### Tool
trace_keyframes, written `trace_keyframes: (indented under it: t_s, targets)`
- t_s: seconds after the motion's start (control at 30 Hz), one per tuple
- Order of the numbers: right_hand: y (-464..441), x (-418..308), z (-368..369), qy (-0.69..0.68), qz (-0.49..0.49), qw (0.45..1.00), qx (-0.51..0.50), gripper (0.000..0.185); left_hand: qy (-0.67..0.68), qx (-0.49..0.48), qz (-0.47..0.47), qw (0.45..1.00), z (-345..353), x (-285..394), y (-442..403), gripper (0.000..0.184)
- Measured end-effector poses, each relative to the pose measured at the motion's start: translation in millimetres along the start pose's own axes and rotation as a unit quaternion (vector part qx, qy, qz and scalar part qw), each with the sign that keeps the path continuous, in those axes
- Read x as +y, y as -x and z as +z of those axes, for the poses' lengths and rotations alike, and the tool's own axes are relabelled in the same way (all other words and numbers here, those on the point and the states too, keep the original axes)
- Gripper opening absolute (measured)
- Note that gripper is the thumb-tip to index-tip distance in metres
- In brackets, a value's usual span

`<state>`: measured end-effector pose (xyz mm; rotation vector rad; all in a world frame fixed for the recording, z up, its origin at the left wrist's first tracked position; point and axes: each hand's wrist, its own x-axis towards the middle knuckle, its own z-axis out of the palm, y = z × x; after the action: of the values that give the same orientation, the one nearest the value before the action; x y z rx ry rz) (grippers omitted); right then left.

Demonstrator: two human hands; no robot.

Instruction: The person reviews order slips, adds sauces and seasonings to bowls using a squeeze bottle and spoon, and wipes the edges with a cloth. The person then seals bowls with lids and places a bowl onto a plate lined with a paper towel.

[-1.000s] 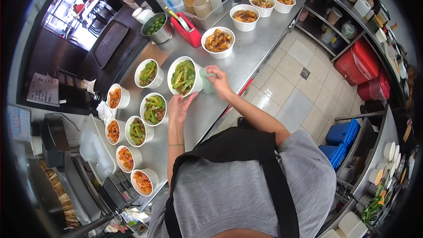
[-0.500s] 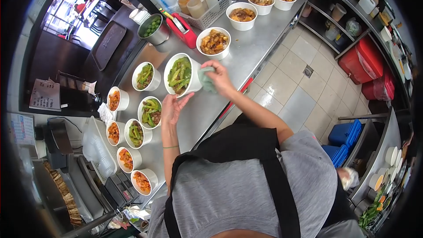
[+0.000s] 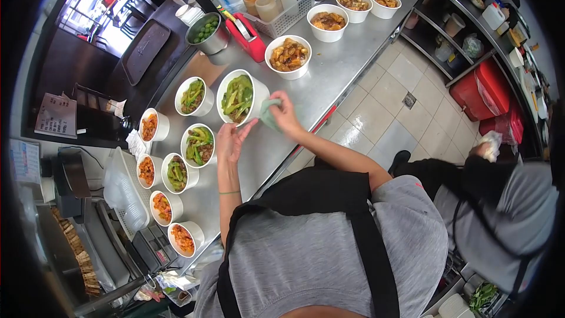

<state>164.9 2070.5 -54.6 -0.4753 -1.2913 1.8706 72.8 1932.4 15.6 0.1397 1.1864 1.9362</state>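
Standing in a line left of centre on the steel bench [image 3: 344,62], four white bowls of orange food [image 3: 198,235] come first, then three with green slices over browned pieces [image 3: 208,103]. Above these, a metal pot [image 3: 218,42] holds round green fruit. Near the centre, the left hand [image 3: 231,141] is fairly wide, its extended fingers at the lower side of a larger white bowl [image 3: 261,93] of green slices; whether they bear its weight cannot be told. Against that bowl's right side is a green cloth [image 3: 269,115], pinched in the bent fingers of the right hand [image 3: 286,116]. Four bowls of glazed brown food [image 3: 299,73] run toward the upper right, and a co-worker [image 3: 500,218] bends at the right edge.
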Motion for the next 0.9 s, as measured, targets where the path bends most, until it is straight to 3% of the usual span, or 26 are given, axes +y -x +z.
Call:
trace_keyframes:
  t_s: [0.1, 0.13, 0.23, 0.27, 0.4, 0.5, 0.53, 0.63, 0.73, 0.83, 0.9]
  targets:
    - [-0.1, 23.9, -10.4, 0.097, -0.03, 0.993, -0.055, 0.023, -0.009, 0.008, 0.017, 1.0, 10.3, 7.4, 8.7, 0.019]
    - [-0.4, 17.6, -18.9, 0.136, 0.042, 0.988, -0.06, 0.02, -0.014, 0.013, 0.015, 1.0, 10.0, 8.7, 11.4, 0.018]
    - [-20.3, -4.3, -18.5, -0.021, 0.086, 0.989, 0.121, 0.017, -0.026, 0.019, 0.015, 0.999, 3.2, 13.9, 13.6, 0.016]
    - [-22.2, -17.1, -9.2, -0.053, 0.055, 0.99, 0.119, 0.016, -0.025, 0.018, 0.013, 0.999, -1.0, 10.3, 13.5, 0.016]
    - [-26.6, 15.4, -3.6, 0.114, -0.077, 0.989, 0.064, 0.013, -0.009, 0.007, 0.015, 1.0, 3.3, 3.7, 16.4, 0.01]
    - [-31.7, -3.1, -50.7, 0.41, 0.03, 0.905, -0.111, 0.013, 0.028, 0.038, 0.008, 0.999, -13.0, 0.2, 5.4, 0.007]
    - [-34.6, -12.2, -64.9, 0.438, 0.056, 0.882, -0.165, 0.025, 0.022, 0.048, 0.023, 0.998, -15.8, -1.8, -0.7, 0.007]
    - [-30.2, -81.2, -75.0, 0.181, 0.269, 0.929, -0.177, 0.021, 0.013, 0.091, 0.05, 0.994, -29.5, -15.8, -15.4, 0.008]
    - [-36.2, -78.9, -75.1, -0.056, 0.263, 0.959, -0.089, 0.022, 0.016, 0.131, 0.054, 0.99, -40.4, -27.2, -22.3, 0.008]
    - [-33.4, -1.5, -45.0, 0.024, 0.224, 0.974, -0.03, 0.029, 0.02, 0.11, 0.037, 0.993, -33.0, -31.5, -20.7, 0.008]
    - [-11.1, 16.6, -6.7, 0.093, 0.203, 0.974, -0.04, 0.045, 0.042, 0.074, 0.017, 0.996, -22.1, -32.0, -13.1, 0.008]
